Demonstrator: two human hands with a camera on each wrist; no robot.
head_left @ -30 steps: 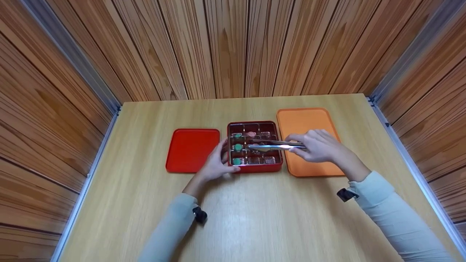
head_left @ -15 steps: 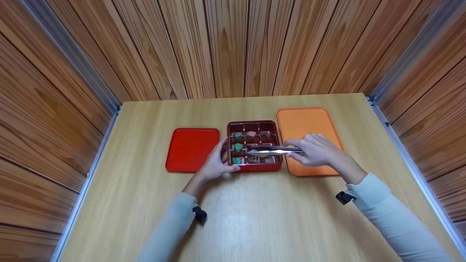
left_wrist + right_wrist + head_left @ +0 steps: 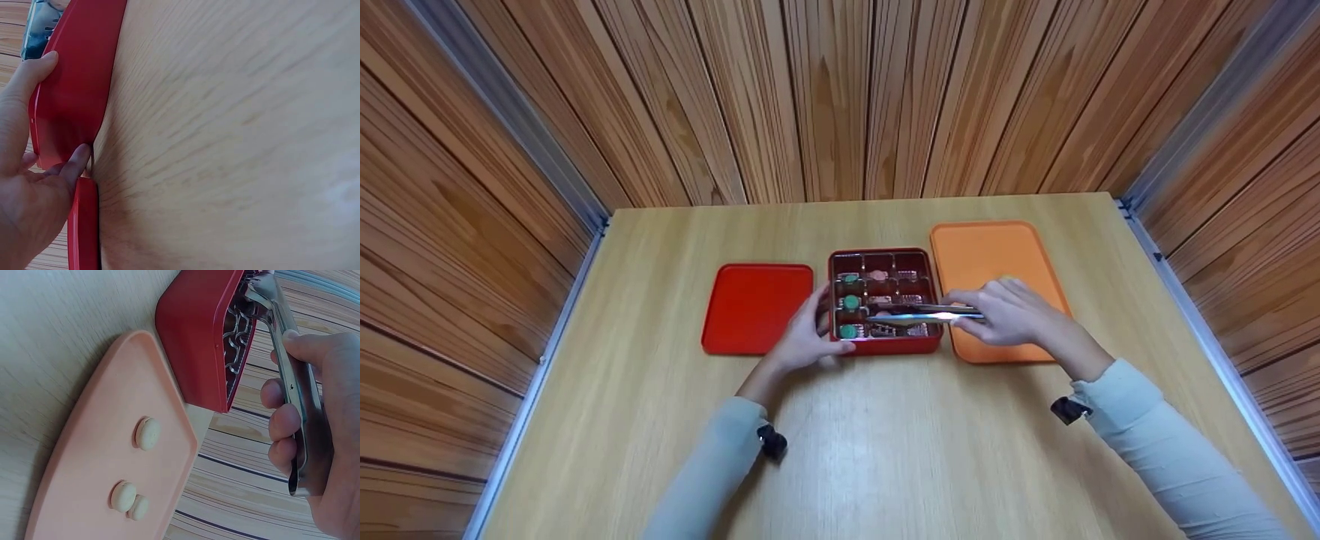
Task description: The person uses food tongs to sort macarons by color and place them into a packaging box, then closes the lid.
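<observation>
A red box (image 3: 885, 346) with a grid of compartments sits mid-table, holding green (image 3: 850, 302), pink (image 3: 877, 276) and brown sweets. My left hand (image 3: 810, 337) grips the box's left wall (image 3: 73, 107), thumb on the rim. My right hand (image 3: 1005, 315) grips metal tongs (image 3: 922, 313) whose tips reach over the box's lower middle cells. In the right wrist view the tongs (image 3: 287, 365) enter the box (image 3: 197, 343) from above. Whether the tips hold a sweet is hidden.
A red lid (image 3: 754, 307) lies left of the box. An orange tray (image 3: 982, 247) lies to its right, carrying three cream macarons (image 3: 147, 433) seen in the right wrist view. Wooden walls enclose the table (image 3: 885, 450) on three sides.
My right hand and the tongs have slid toward me, from the box's middle row to its front row. The left hand has stayed on the box.
</observation>
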